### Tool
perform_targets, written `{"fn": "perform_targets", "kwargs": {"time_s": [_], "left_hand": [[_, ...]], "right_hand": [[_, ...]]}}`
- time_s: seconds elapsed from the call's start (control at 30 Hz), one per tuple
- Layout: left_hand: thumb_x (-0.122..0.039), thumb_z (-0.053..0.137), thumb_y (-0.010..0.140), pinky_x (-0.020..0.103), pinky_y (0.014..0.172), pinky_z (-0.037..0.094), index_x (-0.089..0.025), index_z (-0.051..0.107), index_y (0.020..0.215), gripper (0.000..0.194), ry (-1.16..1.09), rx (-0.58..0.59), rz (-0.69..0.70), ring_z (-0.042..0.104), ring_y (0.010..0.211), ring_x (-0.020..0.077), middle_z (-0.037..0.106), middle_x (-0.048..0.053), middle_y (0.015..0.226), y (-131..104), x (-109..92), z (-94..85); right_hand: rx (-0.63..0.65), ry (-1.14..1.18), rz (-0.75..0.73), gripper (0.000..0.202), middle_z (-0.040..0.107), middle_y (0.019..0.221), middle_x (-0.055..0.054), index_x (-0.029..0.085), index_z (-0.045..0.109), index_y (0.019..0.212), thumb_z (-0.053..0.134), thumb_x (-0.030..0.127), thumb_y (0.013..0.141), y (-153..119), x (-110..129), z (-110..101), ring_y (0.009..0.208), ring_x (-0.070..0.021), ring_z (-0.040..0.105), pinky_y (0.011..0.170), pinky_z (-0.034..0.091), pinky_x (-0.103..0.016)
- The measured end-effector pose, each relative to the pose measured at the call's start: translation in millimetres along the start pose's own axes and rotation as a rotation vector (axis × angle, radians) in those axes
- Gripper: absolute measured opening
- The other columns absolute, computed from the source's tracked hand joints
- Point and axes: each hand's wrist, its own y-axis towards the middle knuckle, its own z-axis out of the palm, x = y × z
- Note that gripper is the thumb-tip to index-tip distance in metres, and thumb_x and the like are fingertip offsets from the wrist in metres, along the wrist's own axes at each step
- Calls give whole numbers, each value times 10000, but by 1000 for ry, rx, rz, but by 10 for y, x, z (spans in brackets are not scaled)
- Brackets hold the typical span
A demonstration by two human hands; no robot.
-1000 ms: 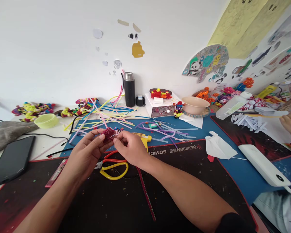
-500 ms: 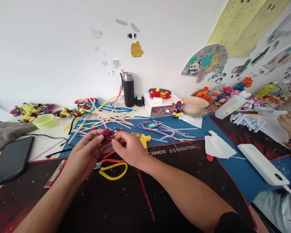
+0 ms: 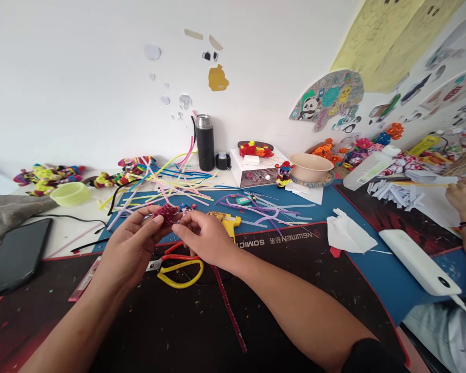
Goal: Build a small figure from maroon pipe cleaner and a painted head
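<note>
A small dark red, glittery piece [image 3: 166, 215] is held between the thumb and fingers of my left hand [image 3: 135, 241]. Close on its right, my right hand [image 3: 205, 238] has thumb and forefinger pinched together. A dark red glittery strip [image 3: 230, 308] runs down from beneath my right hand onto the black mat; its upper end is hidden by that hand. Scissors with a yellow and a red handle [image 3: 181, 282] lie under my hands. Behind my right hand is a yellow glue gun [image 3: 230, 223], partly covered.
Pipe cleaners [image 3: 178, 181] are heaped behind my hands. A black flask [image 3: 205, 145] stands by the wall. A phone [image 3: 19, 256] lies at left. On the right are crumpled white paper [image 3: 349, 233], a white power bank [image 3: 419, 264] and another person's hand [image 3: 464, 199].
Both hands and the red piece have shifted slightly left. The upper part of the red strip has also moved a little left.
</note>
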Motion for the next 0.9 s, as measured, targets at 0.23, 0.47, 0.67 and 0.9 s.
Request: {"fn": "perform_targets", "kwargs": {"time_s": [0.23, 0.47, 0.67, 0.9], "left_hand": [[-443, 1113, 645, 309, 841, 721, -244, 839, 948, 454, 5, -25, 0, 849, 943, 263, 902, 52, 1023, -9, 4, 16], [-439, 1134, 597, 320, 922, 706, -215, 871, 936, 484, -47, 0, -50, 853, 972, 253, 916, 52, 1018, 0, -11, -3], [-361, 1144, 598, 274, 928, 700, -191, 900, 944, 456, -136, 36, -100, 855, 931, 219, 929, 72, 1023, -10, -8, -13], [-327, 1093, 705, 295, 941, 705, -203, 904, 1001, 372, -178, 111, -133, 844, 975, 225, 921, 55, 1074, 11, 57, -57]], "right_hand": [[28, 83, 44, 386, 653, 697, 30, 242, 671, 954, 795, 603, 1011, 16, 0, -15, 563, -142, 568, 550, 409, -269], [-11, 50, -4, 423, 649, 716, 37, 217, 678, 905, 828, 605, 980, 34, 17, -35, 639, -141, 567, 614, 416, -271], [-40, 26, -39, 387, 723, 817, 5, 210, 722, 930, 820, 580, 981, 63, -43, -37, 727, -161, 620, 658, 433, -282], [-37, 48, -65, 342, 784, 908, -24, 212, 734, 970, 805, 546, 992, 79, -98, -17, 808, -188, 708, 739, 507, -305]]}}
